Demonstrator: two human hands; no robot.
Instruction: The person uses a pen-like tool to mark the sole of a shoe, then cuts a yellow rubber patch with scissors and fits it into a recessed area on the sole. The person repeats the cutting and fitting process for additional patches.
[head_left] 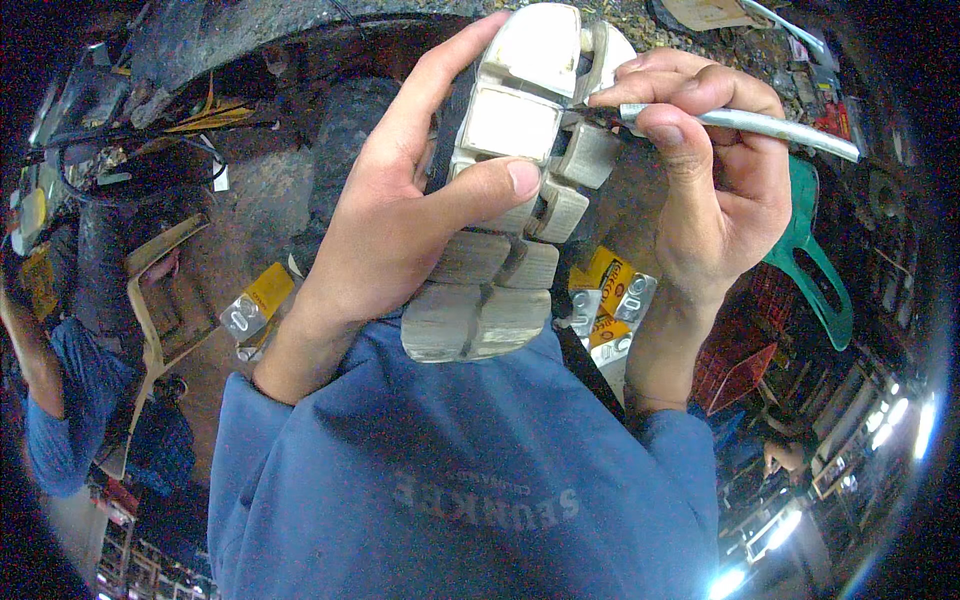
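Observation:
A white shoe sole [511,122] with chunky tread blocks is held up in front of my chest, tread facing me. Its lower blocks look greyer and dirtier than the upper ones. My left hand [400,200] grips it from the left side, thumb pressed on the tread, the other fingers mostly hidden behind. Between thumb and fingers, my right hand [720,160] pinches a thin brush [770,128] with a pale silvery handle. The brush's dark tip reaches the groove between the upper blocks on the right; the exact contact is too small to make out.
Yellow and silver packages [610,300] lie below the sole, and another yellow package [262,298] is at the left. A green plastic stool or chair [815,275] and a red crate [735,345] stand right. Another person in blue [75,400] sits at far left near a wooden chair frame [150,340].

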